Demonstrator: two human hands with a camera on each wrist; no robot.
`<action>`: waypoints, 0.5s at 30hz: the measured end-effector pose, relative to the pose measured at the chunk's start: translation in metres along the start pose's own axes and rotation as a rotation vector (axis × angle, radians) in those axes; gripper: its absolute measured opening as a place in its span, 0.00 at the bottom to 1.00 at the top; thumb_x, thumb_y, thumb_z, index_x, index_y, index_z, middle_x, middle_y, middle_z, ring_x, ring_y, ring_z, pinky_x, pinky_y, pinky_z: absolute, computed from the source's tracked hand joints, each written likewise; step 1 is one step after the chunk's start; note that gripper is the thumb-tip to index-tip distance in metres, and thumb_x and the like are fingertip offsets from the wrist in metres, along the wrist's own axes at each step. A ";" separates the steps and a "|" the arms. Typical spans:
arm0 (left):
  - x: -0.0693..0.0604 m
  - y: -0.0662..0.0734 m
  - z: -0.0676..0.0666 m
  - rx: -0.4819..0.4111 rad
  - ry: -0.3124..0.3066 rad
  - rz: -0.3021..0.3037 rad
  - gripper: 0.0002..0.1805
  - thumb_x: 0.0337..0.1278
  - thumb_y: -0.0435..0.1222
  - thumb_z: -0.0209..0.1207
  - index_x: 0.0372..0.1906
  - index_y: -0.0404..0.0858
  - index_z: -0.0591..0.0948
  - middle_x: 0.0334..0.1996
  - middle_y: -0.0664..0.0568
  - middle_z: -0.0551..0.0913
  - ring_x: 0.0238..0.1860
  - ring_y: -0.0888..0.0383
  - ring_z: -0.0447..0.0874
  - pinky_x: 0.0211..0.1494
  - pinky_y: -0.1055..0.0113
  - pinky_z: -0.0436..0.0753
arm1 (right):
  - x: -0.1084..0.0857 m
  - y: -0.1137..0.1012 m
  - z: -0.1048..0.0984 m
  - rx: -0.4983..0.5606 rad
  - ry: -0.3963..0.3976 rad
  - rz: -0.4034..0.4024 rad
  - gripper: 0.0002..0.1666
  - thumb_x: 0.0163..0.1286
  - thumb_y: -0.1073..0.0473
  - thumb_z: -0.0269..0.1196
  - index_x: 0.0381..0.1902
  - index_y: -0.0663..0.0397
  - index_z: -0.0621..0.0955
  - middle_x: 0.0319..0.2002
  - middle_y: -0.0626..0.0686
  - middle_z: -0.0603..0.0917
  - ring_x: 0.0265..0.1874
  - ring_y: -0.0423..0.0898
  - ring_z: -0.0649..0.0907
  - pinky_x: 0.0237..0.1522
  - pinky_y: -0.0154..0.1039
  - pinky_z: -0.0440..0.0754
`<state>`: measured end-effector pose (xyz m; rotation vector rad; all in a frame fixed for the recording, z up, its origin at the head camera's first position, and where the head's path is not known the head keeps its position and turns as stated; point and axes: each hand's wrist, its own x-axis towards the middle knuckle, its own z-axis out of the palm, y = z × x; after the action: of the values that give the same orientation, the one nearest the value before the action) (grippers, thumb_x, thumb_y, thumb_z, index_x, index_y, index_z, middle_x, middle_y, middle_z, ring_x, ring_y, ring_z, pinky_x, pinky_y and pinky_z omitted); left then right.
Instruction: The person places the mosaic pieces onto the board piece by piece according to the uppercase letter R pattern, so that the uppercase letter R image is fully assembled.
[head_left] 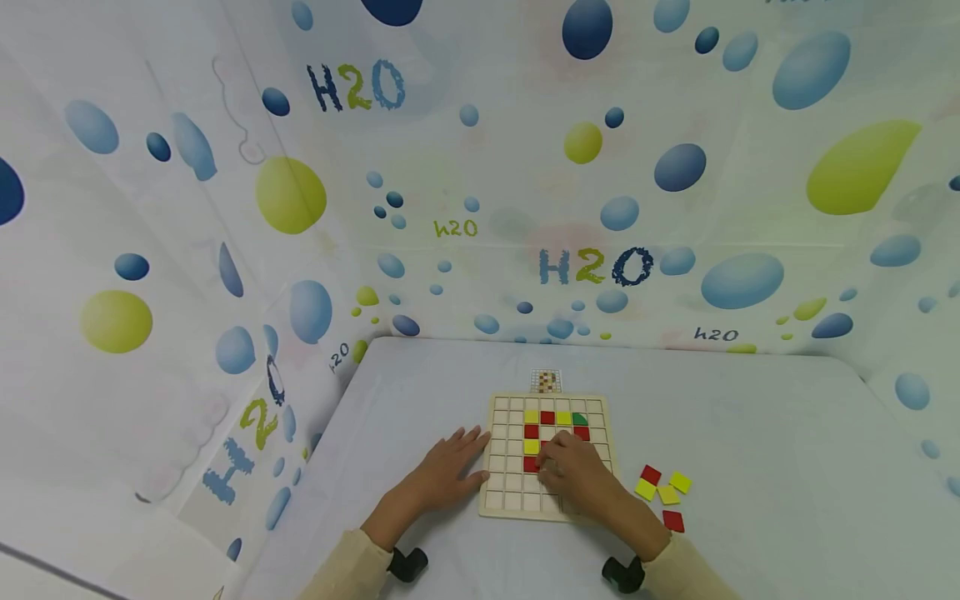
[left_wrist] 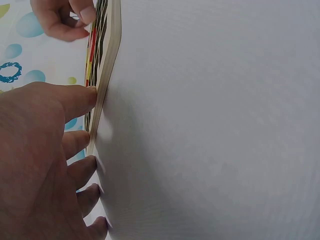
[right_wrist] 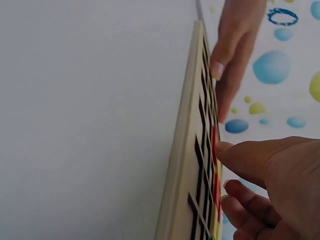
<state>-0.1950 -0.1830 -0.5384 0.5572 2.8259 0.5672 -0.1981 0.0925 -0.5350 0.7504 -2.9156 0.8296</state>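
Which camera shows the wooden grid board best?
The head view: the grid board shows its squares from above, partly behind the right hand. Both wrist views show it nearly edge-on, cut off by the frame.

Flat gridded board [head_left: 516,486], coloured tiles [head_left: 532,432] atop

There is one left hand [head_left: 453,468], one right hand [head_left: 576,472], one board [head_left: 506,489] and one small card [head_left: 546,382]. Beside the board lie three yellow tiles [head_left: 668,496] and two red tiles [head_left: 673,522]. On it are one green piece [head_left: 580,419], three yellow pieces [head_left: 532,416] and at least four red pieces [head_left: 547,417].
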 end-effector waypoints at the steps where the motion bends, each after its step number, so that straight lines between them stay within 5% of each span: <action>1: 0.000 0.000 0.001 0.000 0.001 -0.001 0.38 0.77 0.53 0.57 0.84 0.46 0.63 0.83 0.47 0.61 0.84 0.40 0.54 0.82 0.36 0.59 | -0.003 0.002 -0.003 0.010 -0.010 0.037 0.08 0.66 0.56 0.76 0.40 0.42 0.86 0.41 0.43 0.81 0.45 0.42 0.79 0.52 0.46 0.83; 7: 0.001 -0.002 0.002 0.006 0.002 -0.005 0.38 0.77 0.53 0.57 0.84 0.46 0.62 0.83 0.47 0.61 0.84 0.40 0.54 0.82 0.36 0.59 | -0.026 0.023 -0.030 0.029 -0.042 0.220 0.12 0.66 0.54 0.76 0.46 0.40 0.86 0.42 0.43 0.79 0.46 0.44 0.77 0.50 0.47 0.77; 15: 0.000 -0.001 0.001 -0.003 -0.001 0.000 0.38 0.77 0.52 0.57 0.84 0.45 0.62 0.83 0.47 0.61 0.84 0.40 0.54 0.82 0.36 0.59 | -0.060 0.059 -0.061 -0.030 -0.082 0.326 0.17 0.63 0.54 0.78 0.46 0.47 0.84 0.41 0.48 0.80 0.40 0.44 0.78 0.43 0.47 0.76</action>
<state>-0.1954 -0.1836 -0.5399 0.5573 2.8235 0.5717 -0.1786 0.1937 -0.5201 0.3155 -3.1666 0.7870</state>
